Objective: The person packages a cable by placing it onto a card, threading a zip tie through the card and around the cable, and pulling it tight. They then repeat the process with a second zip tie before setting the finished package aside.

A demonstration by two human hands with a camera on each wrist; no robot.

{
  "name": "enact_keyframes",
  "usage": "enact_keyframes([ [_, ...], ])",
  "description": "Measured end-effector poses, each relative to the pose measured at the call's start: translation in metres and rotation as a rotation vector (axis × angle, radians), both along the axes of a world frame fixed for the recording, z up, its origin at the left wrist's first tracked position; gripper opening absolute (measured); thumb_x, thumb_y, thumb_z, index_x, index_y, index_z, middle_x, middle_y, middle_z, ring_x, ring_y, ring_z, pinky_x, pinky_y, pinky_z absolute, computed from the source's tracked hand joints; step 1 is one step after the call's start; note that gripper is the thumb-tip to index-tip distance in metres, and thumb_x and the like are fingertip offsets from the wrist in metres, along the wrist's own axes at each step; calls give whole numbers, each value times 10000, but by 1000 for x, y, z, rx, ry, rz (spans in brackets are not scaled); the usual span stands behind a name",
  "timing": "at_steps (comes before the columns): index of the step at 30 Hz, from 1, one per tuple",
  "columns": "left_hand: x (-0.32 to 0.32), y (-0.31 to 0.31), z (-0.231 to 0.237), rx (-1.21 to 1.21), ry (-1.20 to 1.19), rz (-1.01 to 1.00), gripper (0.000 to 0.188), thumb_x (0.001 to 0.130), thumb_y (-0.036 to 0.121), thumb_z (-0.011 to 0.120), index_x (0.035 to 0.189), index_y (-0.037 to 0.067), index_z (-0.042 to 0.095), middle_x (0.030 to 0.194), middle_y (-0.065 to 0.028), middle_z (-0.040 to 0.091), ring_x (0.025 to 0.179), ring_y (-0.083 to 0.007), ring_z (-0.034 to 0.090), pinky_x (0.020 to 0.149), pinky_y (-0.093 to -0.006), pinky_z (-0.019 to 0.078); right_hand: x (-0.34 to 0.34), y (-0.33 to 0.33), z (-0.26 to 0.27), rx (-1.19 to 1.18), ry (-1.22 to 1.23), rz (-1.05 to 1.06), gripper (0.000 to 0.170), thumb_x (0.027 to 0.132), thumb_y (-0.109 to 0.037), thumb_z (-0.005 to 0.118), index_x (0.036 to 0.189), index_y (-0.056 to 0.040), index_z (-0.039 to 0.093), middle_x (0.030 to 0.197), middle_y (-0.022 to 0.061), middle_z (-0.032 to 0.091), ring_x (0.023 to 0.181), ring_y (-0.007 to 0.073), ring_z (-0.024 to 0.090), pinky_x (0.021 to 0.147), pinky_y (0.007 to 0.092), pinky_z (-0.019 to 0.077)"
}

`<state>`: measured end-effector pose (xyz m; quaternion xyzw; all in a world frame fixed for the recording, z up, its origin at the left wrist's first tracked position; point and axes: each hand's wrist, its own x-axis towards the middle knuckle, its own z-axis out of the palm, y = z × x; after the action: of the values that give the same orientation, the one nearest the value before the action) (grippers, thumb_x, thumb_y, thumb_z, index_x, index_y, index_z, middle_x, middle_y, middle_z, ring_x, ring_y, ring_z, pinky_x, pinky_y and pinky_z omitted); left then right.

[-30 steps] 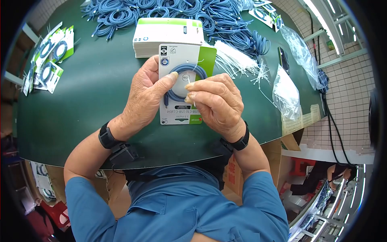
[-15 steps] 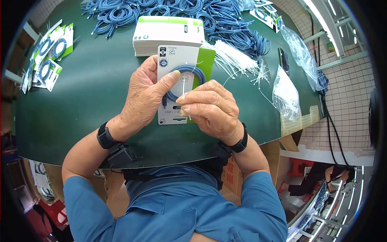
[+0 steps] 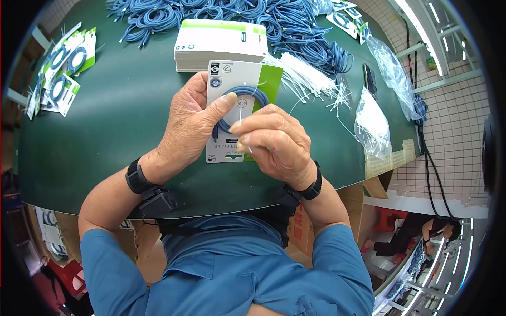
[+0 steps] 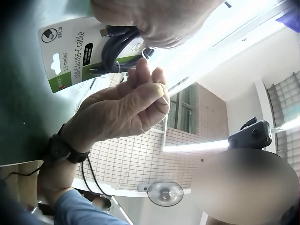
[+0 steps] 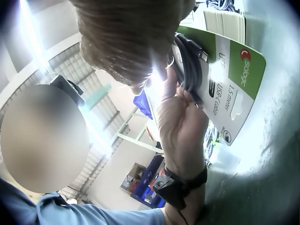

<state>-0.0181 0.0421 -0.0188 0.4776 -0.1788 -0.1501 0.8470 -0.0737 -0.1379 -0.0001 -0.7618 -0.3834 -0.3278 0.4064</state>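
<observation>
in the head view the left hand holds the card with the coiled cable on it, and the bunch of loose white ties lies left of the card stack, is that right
Not quite: the head view shows the bunch of loose white ties to the right of the card stack. The left hand does hold the card with the coiled cable on it.

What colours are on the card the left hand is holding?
The card is white with a green section, seen best in the head view.
</observation>
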Motion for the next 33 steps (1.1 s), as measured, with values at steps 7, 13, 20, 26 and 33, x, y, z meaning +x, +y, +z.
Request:
enact_keyframes([
  [7,-3,-2,-6,46,-9,-15,297,1028,41,642,1312,-3,563,1206,-96,709,1077,-119,680,942,-286,576,3,-1,-3,-37,-14,-123,241,832,75,812,978,-42,659,959,132,764,804,227,727,687,323,578],
  [13,-9,-3,-13,133,-17,-63,267,1033,62,641,1279,2,555,1167,-85,704,1055,-104,678,912,-278,586,1,-2,-13,136,70,-180,240,841,63,819,1012,-14,668,942,149,755,811,224,727,688,320,580],
  [20,-13,-6,-15,167,-2,-66,280,1034,76,645,1283,-3,545,1168,-93,704,1047,-112,687,894,-286,601,9,-11,-8,82,31,-309,203,855,68,804,1022,6,707,944,132,757,817,217,720,689,319,575],
  [26,-13,-6,-12,154,8,-44,283,1034,76,645,1284,-8,544,1177,-101,705,1054,-118,690,902,-295,604,20,-17,-7,-40,-125,-380,246,832,70,817,1053,3,731,920,124,747,818,236,711,688,313,568],
  [33,-13,-5,-11,150,-7,-43,276,1036,74,642,1284,-6,548,1178,-101,707,1055,-119,691,914,-294,599,3,-22,8,-246,-187,-405,362,736,61,852,1063,-81,786,982,88,745,859,241,710,701,316,578],
])
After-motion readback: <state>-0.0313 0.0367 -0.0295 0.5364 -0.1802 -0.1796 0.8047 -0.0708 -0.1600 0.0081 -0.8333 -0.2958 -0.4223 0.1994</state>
